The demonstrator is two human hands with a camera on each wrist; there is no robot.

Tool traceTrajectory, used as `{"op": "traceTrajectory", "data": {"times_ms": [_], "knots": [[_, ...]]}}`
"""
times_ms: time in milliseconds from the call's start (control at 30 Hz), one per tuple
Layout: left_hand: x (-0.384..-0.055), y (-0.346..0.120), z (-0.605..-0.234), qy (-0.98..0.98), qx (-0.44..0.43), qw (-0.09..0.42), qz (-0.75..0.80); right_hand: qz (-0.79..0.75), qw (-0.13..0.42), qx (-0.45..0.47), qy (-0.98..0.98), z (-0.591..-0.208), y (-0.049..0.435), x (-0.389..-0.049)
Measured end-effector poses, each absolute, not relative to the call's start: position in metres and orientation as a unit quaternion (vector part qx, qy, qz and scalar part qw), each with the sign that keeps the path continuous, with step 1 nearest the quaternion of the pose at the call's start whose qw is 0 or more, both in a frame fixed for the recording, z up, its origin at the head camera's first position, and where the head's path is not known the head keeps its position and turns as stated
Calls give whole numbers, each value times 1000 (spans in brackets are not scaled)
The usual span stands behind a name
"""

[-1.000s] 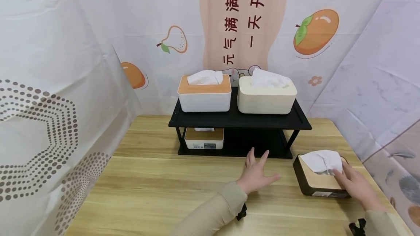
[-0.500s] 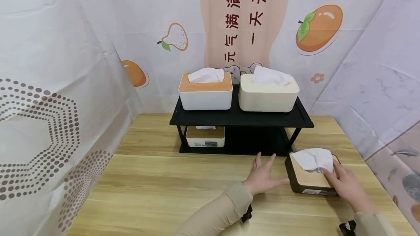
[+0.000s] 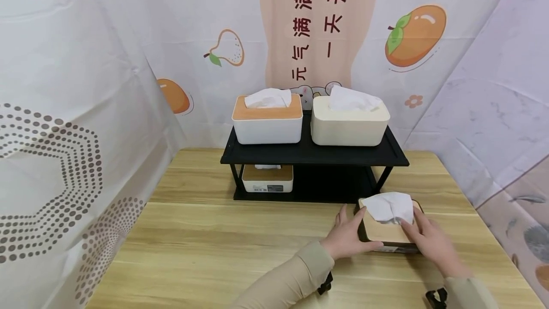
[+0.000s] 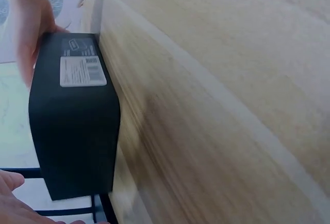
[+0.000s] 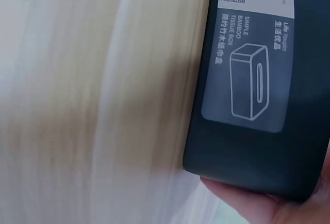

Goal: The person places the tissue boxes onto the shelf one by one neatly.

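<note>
A dark tissue box [image 3: 381, 232] with a light wooden lid and a white tissue [image 3: 391, 205] rising from its slot lies on the table, just before the rack's right front corner. My right hand [image 3: 433, 241] grips its right end, fingers round the far side and thumb over the lid. In the right wrist view a printed label covers the black front of the tissue box [image 5: 242, 154]. Beside the box's left end, my left hand [image 3: 348, 237] spreads its fingers and thumb wide. The left wrist view has a gap between that palm [image 4: 13, 206] and the box.
A two-tier black rack [image 3: 304, 156] stands behind. On top sit a white tissue box [image 3: 268, 132] with a wooden lid and a cream tissue box [image 3: 349, 132]. A smaller white tissue box [image 3: 261, 187] occupies the lower left shelf. Printed curtains [image 3: 180, 23] surround the table [image 3: 206, 252].
My right hand has slid the dark tissue box left along the table, bringing its left end to my left hand. My left hand has shifted slightly right, fingers still spread.
</note>
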State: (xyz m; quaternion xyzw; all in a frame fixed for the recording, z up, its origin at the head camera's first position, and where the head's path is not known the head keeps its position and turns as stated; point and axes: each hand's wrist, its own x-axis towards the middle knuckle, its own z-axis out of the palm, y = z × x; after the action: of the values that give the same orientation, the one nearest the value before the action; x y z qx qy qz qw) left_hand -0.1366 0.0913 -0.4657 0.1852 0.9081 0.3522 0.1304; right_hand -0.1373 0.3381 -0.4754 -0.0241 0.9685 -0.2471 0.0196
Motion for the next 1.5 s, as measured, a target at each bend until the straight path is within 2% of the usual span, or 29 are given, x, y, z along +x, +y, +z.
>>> {"op": "traceTrajectory", "data": {"times_ms": [267,400,567,667,900,1100,1500], "knots": [[-139,88,-476,903,174,148,364,-272,34,-42,961,-468,317,-137],[-141,81,-480,899,175,164,366,-292,68,-41,953,-464,310,-136],[-143,70,-484,896,178,156,375,-301,124,-30,945,-464,306,-135],[-144,63,-486,900,180,148,368,-294,139,-28,945,-467,304,-134],[-148,54,-489,914,192,112,339,-279,101,-74,952,-473,300,-134],[-143,48,-486,911,186,109,353,-278,75,-121,950,-480,301,-131],[-137,36,-483,900,170,95,391,-277,73,-117,951,-481,288,-134]]}}
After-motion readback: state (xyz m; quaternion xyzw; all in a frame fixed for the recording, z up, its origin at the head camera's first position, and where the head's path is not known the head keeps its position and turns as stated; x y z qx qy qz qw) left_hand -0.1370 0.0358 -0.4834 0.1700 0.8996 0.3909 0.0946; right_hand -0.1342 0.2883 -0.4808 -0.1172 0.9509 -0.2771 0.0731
